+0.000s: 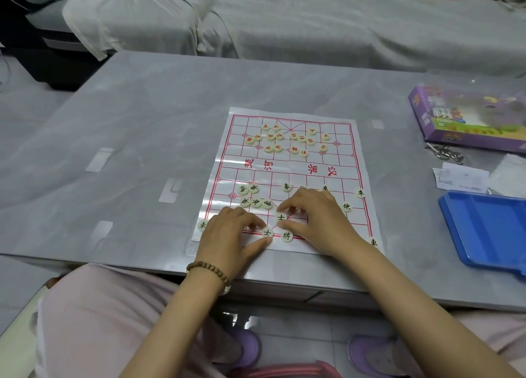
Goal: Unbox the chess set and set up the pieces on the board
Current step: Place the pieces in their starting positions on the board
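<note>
Left grip (pixel 227 232) pinches advisor piece (pixel 267 232), right grip (pixel 316 215) pinches second advisor (pixel 281 216); likely seating both flanking general (pixel 286 236) on board (pixel 290 167) near edge

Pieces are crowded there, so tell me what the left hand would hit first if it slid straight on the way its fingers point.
The left hand pinches the nearer 士 piece; past it, the 將 piece likely comes first, then probably the right hand pinching the farther 士 piece.

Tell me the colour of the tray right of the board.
The tray is blue; the head view shows it best.
</note>
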Demonstrator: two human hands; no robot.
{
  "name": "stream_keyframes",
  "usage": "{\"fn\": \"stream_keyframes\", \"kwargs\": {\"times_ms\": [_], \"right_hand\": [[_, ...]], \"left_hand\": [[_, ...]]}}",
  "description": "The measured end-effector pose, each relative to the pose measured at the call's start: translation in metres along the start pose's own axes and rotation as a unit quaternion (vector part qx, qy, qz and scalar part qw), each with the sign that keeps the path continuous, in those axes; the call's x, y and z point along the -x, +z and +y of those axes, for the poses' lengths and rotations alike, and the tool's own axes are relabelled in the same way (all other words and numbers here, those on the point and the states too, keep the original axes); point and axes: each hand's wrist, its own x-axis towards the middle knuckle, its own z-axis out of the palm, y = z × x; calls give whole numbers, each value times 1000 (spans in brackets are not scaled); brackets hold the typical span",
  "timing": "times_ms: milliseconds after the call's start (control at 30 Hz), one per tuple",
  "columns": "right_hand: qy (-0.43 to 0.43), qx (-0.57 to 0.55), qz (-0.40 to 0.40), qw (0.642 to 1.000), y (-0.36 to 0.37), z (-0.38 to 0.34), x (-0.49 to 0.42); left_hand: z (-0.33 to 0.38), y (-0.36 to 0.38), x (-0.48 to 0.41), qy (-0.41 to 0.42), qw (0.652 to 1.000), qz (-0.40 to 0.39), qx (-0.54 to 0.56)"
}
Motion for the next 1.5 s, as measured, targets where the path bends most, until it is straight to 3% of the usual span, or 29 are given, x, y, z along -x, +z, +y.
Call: {"fn": "stream_keyframes", "kwargs": {"times_ms": [333,567,1300,1500], "right_hand": [[63,-72,25,995,-22,17,31],[52,-24,21,998,-13,20,55],[61,-42,19,997,-11,13,54],[59,-84,45,994,-30,5,24]], "left_hand": [[-1,-1,-1,12,1000,-3,10],[-2,-1,-1,16,1000,-2,8],[-3,-1,-2,20,1000,-2,10],[-12,-21,-11,1,998,56,31]]}}
